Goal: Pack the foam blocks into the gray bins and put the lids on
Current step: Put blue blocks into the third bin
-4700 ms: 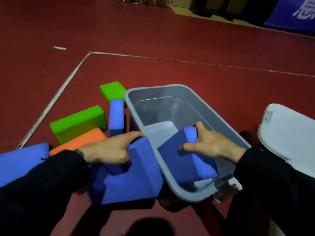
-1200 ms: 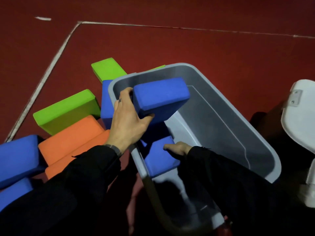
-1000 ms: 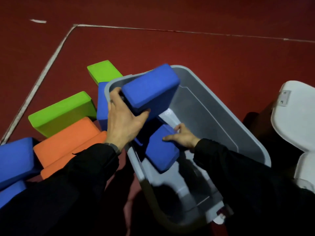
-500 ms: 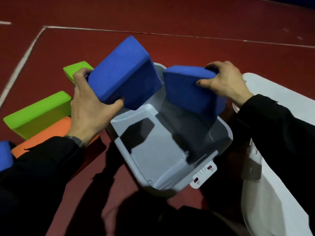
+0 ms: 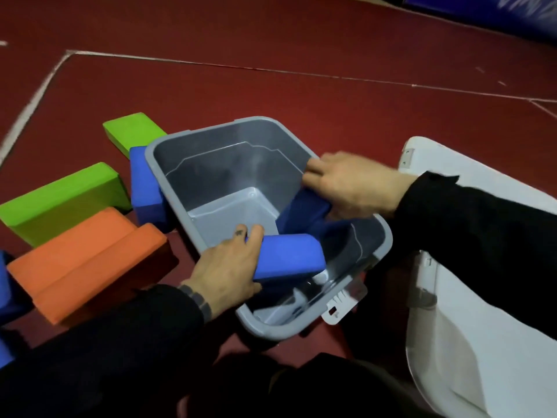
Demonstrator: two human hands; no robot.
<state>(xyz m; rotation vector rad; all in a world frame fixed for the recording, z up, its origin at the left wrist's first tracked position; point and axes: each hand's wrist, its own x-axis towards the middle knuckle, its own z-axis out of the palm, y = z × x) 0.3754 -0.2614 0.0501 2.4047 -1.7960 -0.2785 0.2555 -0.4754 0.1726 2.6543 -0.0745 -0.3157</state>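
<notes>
The white lid (image 5: 470,267) runs off the right edge, partly behind a sleeve (image 5: 482,224).

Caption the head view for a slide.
Both hands, left and right, lower blue foam blocks into the gray bin.

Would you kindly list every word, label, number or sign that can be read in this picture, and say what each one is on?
None can be read.
Blue banner at the far top right: pale marks, too blurred and cut off by the frame edge to read.
Tattoo on a finger of the left hand: a small dark mark, too small to make out.
Gray bin, white lid and foam blocks: no text visible.
</notes>
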